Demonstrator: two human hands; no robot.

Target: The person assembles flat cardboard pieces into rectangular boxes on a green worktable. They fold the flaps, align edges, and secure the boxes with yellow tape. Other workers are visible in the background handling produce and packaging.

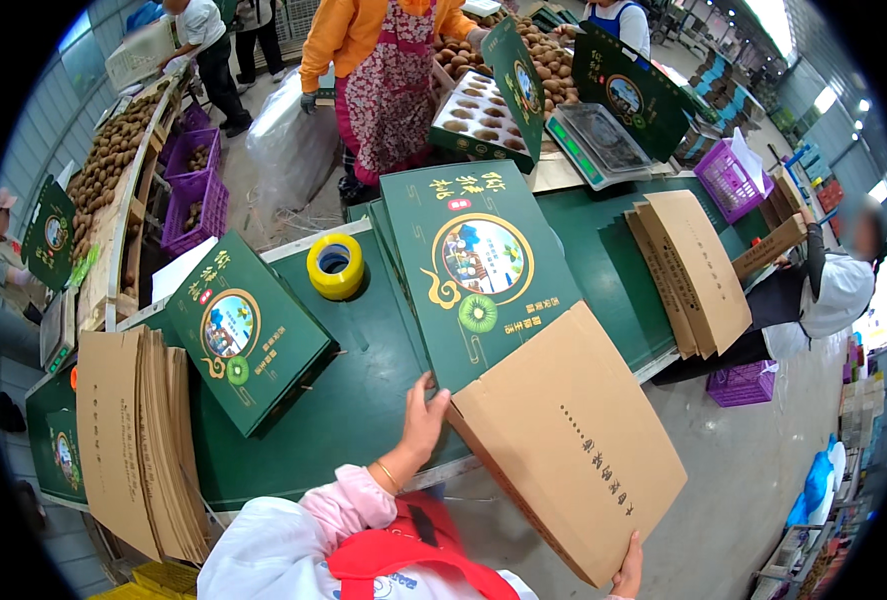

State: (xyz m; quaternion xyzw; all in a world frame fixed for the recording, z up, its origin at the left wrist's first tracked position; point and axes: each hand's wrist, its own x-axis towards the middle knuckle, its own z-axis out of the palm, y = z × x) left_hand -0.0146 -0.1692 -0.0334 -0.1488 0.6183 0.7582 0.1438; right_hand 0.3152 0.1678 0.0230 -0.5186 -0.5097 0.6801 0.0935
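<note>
A brown cardboard carton [573,450] is tilted over the near edge of the work table. Its far end overlaps the near end of a green gift box [418,240] printed with a kiwi slice; whether the box reaches inside the carton I cannot tell. My left hand [423,418] grips the carton's left corner, close to the green box's near corner. At the carton's lower right corner, my right hand [627,572] holds on, its fingers partly hidden beneath. Left of the green box stands a roll of yellow tape [335,267].
Another green box [241,330] lies to the left, beside a stack of flat cardboard cartons [128,440]. More cartons [693,270] stand at the right. Beyond are a scale [598,145], an open kiwi box [483,115] and a co-worker in a floral apron [388,80]. Another person [813,270] is at right.
</note>
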